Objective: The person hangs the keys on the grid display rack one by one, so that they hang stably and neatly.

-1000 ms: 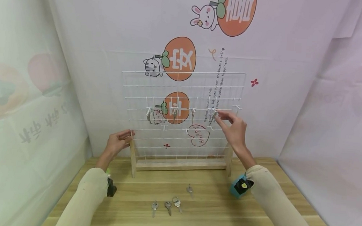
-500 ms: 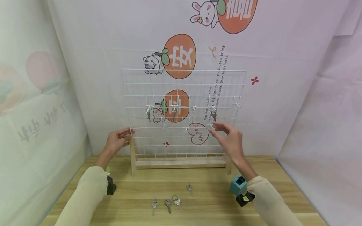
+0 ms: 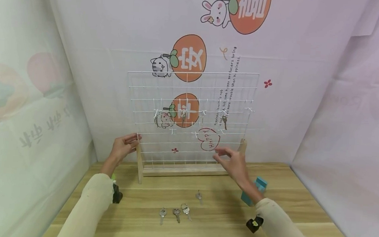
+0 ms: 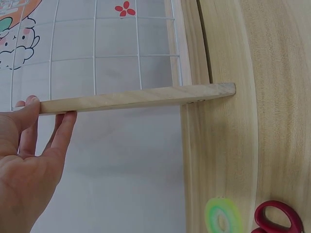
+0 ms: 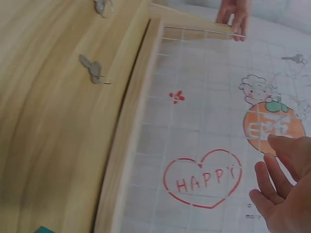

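Note:
A white wire grid rack on a wooden base [image 3: 186, 170] stands at the back of the table. My left hand [image 3: 121, 148] grips the top of its left wooden post; in the left wrist view, thumb and fingers pinch this post [image 4: 131, 98] from both sides. My right hand [image 3: 234, 165] hovers before the grid's lower right, fingers loosely bent, nothing between them. In the right wrist view this hand [image 5: 291, 194] is likewise bare. From white hooks on the grid hang several keys, among them one at right [image 3: 224, 121] and one near the middle [image 3: 183, 120].
Several loose keys [image 3: 176, 215] lie on the table in front of the rack, one [image 3: 198, 196] nearer to it. A teal object [image 3: 261, 182] sits partly behind my right forearm. A greenish tape roll [image 4: 223, 216] and red-handled scissors [image 4: 282, 218] lie beside the left post.
My right hand has let go of the key at the grid's right, which now hangs from a hook, and has moved down and slightly left. The left hand stays on the post.

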Action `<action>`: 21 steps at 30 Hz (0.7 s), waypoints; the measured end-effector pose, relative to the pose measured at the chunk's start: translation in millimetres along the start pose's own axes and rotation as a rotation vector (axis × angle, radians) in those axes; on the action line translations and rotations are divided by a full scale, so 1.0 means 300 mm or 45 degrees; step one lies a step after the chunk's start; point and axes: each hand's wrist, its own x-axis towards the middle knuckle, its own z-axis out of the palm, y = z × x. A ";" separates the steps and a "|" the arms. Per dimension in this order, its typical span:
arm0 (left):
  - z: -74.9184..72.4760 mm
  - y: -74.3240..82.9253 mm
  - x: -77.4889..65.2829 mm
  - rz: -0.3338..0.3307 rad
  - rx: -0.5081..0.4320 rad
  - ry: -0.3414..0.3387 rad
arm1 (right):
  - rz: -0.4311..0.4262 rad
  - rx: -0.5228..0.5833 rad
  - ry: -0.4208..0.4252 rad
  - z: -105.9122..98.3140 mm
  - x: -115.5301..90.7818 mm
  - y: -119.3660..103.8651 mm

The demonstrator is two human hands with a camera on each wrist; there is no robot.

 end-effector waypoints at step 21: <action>0.001 -0.001 0.002 -0.008 0.021 0.013 | 0.140 -0.073 -0.345 0.187 -0.197 0.130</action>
